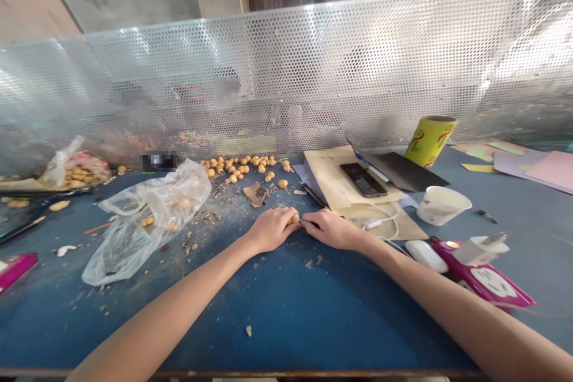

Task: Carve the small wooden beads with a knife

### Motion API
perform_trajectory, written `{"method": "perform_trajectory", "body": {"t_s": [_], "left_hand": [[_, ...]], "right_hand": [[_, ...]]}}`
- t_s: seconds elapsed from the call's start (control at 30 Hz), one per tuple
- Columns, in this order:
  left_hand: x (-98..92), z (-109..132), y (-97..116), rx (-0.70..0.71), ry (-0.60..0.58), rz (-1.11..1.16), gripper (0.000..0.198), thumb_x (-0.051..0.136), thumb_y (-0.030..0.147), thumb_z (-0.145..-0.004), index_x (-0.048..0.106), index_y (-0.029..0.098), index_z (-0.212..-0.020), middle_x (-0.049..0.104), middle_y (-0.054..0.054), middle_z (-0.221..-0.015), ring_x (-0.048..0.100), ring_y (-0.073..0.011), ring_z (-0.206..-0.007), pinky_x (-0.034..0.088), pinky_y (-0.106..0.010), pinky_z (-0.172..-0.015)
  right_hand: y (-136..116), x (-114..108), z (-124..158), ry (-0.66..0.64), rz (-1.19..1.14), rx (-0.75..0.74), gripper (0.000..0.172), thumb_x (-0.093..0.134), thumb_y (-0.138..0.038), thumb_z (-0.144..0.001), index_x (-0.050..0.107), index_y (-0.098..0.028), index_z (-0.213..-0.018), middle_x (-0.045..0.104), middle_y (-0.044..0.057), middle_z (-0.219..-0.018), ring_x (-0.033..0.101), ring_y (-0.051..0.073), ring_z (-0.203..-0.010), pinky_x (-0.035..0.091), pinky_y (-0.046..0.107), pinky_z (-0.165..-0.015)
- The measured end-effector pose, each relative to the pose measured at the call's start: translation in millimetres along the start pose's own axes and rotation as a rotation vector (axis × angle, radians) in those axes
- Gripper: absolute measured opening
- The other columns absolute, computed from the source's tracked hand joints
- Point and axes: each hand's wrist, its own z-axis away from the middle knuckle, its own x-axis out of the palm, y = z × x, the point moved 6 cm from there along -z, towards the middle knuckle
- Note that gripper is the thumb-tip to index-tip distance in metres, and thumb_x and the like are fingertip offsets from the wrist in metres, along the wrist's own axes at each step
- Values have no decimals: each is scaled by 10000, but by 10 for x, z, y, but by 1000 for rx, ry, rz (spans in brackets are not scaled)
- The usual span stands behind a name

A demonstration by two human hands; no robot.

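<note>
At the near edge of a blue workbench (286, 322), two bare forearms are angling inward, bringing the hands almost together. The left hand (272, 230) is curled nearly closed, pinching a small tan bead (293, 219) at its fingertips. The right hand (333, 229) is curled too, gripping a small pointed tool (308, 222) with its tip at the bead. Wood shavings (201, 233) are littering the bench nearby. To the left, a crumpled clear plastic bag (147, 221) is lying with a few tan beads inside, and a second bag (76, 170) beyond it is spilling more. Ahead, loose beads (242, 166) are scattering across the bench. To the right, a white paper cup (441, 204) is lying tilted on its side, and a phone (362, 179) is resting on brown paper (331, 173). A perforated metal screen (286, 71) is standing along the far edge.
</note>
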Motion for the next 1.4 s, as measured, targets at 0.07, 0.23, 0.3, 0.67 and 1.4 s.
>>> {"method": "perform_trajectory", "body": {"t_s": [0.07, 0.23, 0.3, 0.67, 1.4], "left_hand": [[1, 1, -5, -2, 4, 0, 170, 435, 357, -990, 497, 210, -931, 614, -14, -836, 608, -201, -789, 394, -291, -634], [1, 6, -12, -9, 18, -1, 191, 427, 368, -993, 503, 205, -927, 609, -17, -817, 611, -198, -782, 394, -285, -631], [1, 9, -10, -11, 17, -1, 188, 426, 365, -994, 503, 205, -931, 609, -16, -818, 611, -197, -777, 395, -283, -628], [-11, 5, 1, -15, 8, 5, 173, 426, 352, -991, 495, 209, -923, 608, -15, -822, 611, -198, -789, 399, -279, -634], [-6, 5, -3, -11, 11, -7, 165, 441, 351, -987, 499, 207, -932, 617, -17, -833, 612, -203, -787, 404, -290, -639]], "right_hand": [[2, -2, 3, -12, -15, -14, 283, 394, -226, -942, 349, -190, -665, 405, -46, -582, 363, 85, -535, 250, 232, -567], [14, -14, 7, -37, -37, -16, 289, 388, -226, -949, 344, -192, -665, 385, -54, -572, 356, 82, -525, 255, 229, -562], [10, -13, 3, -31, -29, -15, 288, 391, -222, -948, 351, -191, -665, 399, -51, -579, 372, 84, -533, 259, 231, -566], [-34, -35, -6, 32, 7, 61, 252, 401, -198, -940, 420, -190, -689, 484, -26, -590, 434, 96, -542, 263, 237, -569], [-19, -3, 0, 9, 27, 32, 311, 353, -236, -977, 412, -189, -676, 485, -17, -612, 432, 107, -573, 272, 247, -590]]}}
